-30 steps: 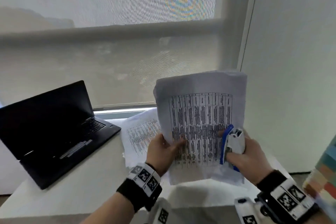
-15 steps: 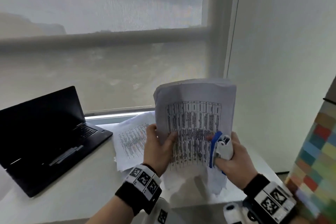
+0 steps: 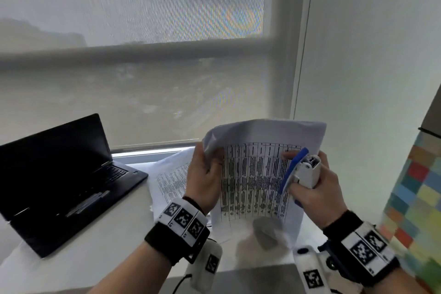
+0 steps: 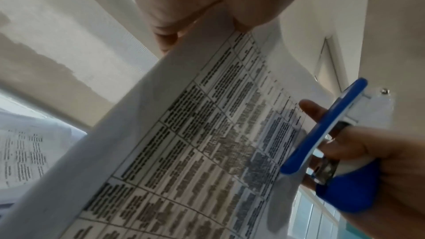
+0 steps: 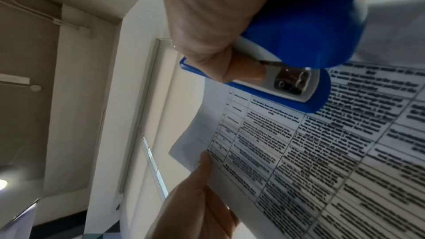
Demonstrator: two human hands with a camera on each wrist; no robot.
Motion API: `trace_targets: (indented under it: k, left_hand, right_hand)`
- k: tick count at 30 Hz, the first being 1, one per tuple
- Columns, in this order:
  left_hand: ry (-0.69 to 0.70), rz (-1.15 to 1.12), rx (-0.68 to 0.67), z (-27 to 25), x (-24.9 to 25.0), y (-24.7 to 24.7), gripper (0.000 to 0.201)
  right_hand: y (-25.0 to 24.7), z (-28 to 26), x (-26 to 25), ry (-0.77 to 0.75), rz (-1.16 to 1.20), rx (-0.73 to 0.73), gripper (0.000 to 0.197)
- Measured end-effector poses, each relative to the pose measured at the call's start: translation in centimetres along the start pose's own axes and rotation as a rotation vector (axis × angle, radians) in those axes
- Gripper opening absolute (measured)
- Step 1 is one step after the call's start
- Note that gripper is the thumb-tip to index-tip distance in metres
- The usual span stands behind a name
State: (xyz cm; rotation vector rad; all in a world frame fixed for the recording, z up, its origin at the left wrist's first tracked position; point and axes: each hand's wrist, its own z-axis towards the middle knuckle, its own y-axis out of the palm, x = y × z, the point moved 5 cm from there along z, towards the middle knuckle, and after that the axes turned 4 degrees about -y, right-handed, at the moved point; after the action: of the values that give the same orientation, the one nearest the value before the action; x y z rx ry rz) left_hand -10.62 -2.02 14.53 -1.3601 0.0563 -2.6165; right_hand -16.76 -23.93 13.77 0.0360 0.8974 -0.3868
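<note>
I hold a sheaf of printed paper sheets [image 3: 253,174] upright in the air above the white table; a table of black text covers the front page [image 4: 195,143] [image 5: 322,152]. My left hand [image 3: 202,174] pinches the sheets' upper left edge, thumb in front and fingers behind. My right hand [image 3: 310,186] grips a blue and white stapler [image 3: 303,169] [image 4: 326,128] [image 5: 287,61] against the right edge of the sheets, with its thumb lying on the page. The stapler's jaws stand apart in the wrist views.
An open black laptop [image 3: 62,174] sits on the white table [image 3: 100,234] at the left. More printed sheets [image 3: 171,179] lie flat behind my left hand. A window with a mesh blind [image 3: 143,55] is ahead, a white wall [image 3: 370,67] at the right, and a coloured checkered panel [image 3: 415,210] at the far right.
My left hand has slid up the left edge of the sheets towards the top corner. My right hand with the stapler has risen along the right edge. The head view has tilted.
</note>
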Motion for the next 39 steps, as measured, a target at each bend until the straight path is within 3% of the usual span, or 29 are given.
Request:
trace_targets:
  k: [3, 6, 10, 12, 18, 22, 24, 28, 33, 36, 39]
  left_hand:
    - [-0.019, -0.055, 0.017, 0.3, -0.2, -0.1, 0.019]
    - [-0.039, -0.093, 0.057, 0.7, 0.0, -0.4, 0.012]
    - [0.009, -0.161, 0.056, 0.9, 0.9, -0.9, 0.056]
    - [0.098, -0.062, 0.037, 1.2, 1.3, -1.2, 0.067]
    - [0.480, 0.285, -0.059, 2.1, 4.2, -2.0, 0.042]
    - [0.537, 0.404, -0.122, 2.9, 4.5, -2.7, 0.021]
    - [0.499, 0.413, -0.098, 3.3, 4.4, -3.4, 0.012]
    - [0.304, 0.332, 0.043, 3.9, 3.9, -4.9, 0.018]
    - [0.007, -0.013, 0.125, 4.1, 2.1, -5.0, 0.037]
    - [-0.137, -0.250, 0.070, 3.9, 0.9, -4.2, 0.033]
    - [-0.223, -0.344, -0.032, 3.7, 0.4, -3.2, 0.007]
  right_hand:
    - [0.2, -0.1, -0.1, 0.006, -0.005, -0.021, 0.043]
    - [-0.4, 0.2, 0.1, 0.036, -0.015, 0.051, 0.039]
    - [-0.6, 0.4, 0.1, 0.076, -0.065, 0.066, 0.038]
    - [-0.6, 0.5, 0.0, 0.080, -0.083, 0.064, 0.035]
    - [-0.5, 0.6, -0.1, 0.105, -0.079, 0.054, 0.037]
    - [-0.4, 0.6, -0.4, 0.111, -0.096, 0.054, 0.031]
    - [-0.4, 0.6, -0.4, 0.114, -0.099, 0.058, 0.033]
    - [-0.2, 0.6, -1.2, 0.128, -0.054, 0.069, 0.030]
    - [0.0, 0.8, -1.4, 0.121, -0.042, 0.064, 0.026]
    - [0.0, 0.7, -1.4, 0.122, -0.042, 0.063, 0.028]
    - [-0.1, 0.6, -1.2, 0.127, -0.033, 0.066, 0.033]
